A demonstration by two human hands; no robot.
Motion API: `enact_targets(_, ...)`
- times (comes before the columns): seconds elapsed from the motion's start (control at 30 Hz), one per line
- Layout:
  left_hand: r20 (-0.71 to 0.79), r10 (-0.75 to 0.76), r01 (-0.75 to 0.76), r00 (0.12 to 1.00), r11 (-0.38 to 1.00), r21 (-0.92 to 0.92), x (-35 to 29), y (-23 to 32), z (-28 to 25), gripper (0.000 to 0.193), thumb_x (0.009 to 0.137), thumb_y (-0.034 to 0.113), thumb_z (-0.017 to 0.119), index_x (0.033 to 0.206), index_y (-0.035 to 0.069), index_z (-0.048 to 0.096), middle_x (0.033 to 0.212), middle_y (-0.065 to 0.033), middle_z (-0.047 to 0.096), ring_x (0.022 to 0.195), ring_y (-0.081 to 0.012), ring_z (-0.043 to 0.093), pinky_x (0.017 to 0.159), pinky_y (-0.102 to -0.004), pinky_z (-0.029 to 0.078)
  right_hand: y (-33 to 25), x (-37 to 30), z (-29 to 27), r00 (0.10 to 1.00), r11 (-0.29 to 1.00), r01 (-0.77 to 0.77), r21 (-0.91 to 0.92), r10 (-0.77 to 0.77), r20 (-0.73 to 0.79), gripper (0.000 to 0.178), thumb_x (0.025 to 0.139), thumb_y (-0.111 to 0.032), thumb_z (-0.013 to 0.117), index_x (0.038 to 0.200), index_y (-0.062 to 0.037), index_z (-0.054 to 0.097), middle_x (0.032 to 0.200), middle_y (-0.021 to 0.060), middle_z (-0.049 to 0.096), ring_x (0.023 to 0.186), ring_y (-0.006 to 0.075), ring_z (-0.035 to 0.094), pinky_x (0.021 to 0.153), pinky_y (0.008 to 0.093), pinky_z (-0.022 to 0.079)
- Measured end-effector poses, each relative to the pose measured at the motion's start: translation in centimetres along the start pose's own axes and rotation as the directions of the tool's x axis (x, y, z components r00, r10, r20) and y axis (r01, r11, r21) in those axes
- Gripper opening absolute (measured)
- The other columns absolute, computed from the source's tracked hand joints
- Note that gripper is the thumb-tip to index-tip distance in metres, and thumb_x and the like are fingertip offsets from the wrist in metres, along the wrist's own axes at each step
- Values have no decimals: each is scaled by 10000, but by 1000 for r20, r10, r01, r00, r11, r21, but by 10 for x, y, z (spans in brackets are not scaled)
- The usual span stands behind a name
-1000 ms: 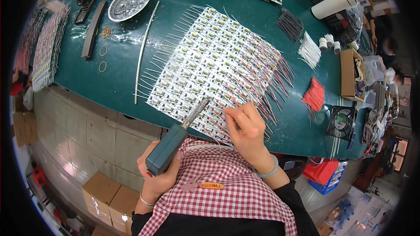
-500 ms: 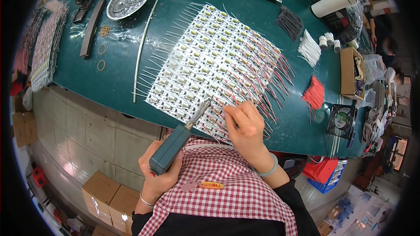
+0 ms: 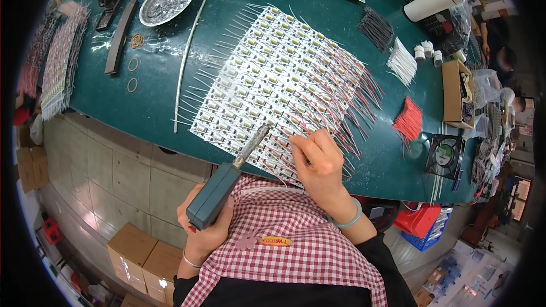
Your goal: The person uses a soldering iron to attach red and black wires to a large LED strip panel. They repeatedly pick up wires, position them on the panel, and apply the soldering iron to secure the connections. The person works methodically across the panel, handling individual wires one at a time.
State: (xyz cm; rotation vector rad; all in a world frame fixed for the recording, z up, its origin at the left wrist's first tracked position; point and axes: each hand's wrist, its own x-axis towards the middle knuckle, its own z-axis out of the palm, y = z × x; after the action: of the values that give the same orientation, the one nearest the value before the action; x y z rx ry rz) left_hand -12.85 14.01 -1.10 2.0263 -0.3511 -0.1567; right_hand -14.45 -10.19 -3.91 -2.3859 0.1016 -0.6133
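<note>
A large white panel of small circuit boards (image 3: 259,82) with yellow parts lies on the table before me. White wires stick out from its left edge, and red and white wires (image 3: 347,99) from its right. My left hand (image 3: 206,237) grips a green-bodied soldering iron (image 3: 214,194). Its metal tip touches or hovers just over the panel's lower middle; which, I cannot tell. Close to the right of the tip, my right hand (image 3: 321,162) pinches a thin red wire over the panel. The fingers mostly hide that wire.
On the green table (image 3: 153,119), bundles of black wires (image 3: 375,28), white wires (image 3: 402,63) and red wires (image 3: 408,120) lie right. A metal dish (image 3: 167,2) stands far left, near rubber bands (image 3: 132,85). A fan (image 3: 444,156) and cardboard box (image 3: 455,94) sit at right.
The soldering iron has shifted slightly left and back toward me, its tip moving a little off the earlier spot. My right hand has stayed nearly still.
</note>
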Motion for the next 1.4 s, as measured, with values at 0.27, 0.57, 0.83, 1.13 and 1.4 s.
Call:
enact_targets(0.27,-78,-132,123,988,986,-113,-5,1,-3,191,755,-33,739,933,-70,684,876,-135,677,723,-193,659,638,-287,519,-10,-4,-30,999,999,-26,-30,27,36,215,741,81,735,929,-6,679,749,88,522,676,259,545,581,361,446)
enact_targets(0.57,-85,-42,39,995,999,-36,-8,1,-7,203,748,-20,749,937,-65,688,894,-137,679,705,-191,660,623,-287,522,-33,9,-14,999,997,42,57,-43,18,172,770,57,721,912,-12,654,747,96,514,663,264,536,577,367,437)
enact_targets(0.83,-25,-44,43,999,998,-48,-22,-12,-8,214,740,-19,752,935,-69,680,917,-162,684,733,-219,678,644,-295,532,-12,-7,22,1000,998,16,-53,-16,-10,120,792,10,707,861,-30,618,762,100,496,685,281,537,588,379,443)
enact_targets(1.13,0,28,-28,1000,998,-58,-18,-11,-6,206,737,-23,757,926,-55,683,887,-146,678,718,-210,666,627,-291,520,-11,-9,28,998,993,39,-112,-43,-35,134,776,3,713,815,-45,594,743,95,471,675,277,525,594,387,429)
enact_targets(1.4,-4,53,-53,999,999,-11,-14,-7,-2,188,729,-34,753,903,-47,686,853,-126,671,675,-196,649,611,-284,504,-10,-9,29,997,992,54,-111,-59,-44,141,767,10,711,793,-45,584,734,99,458,668,282,525,594,389,430)
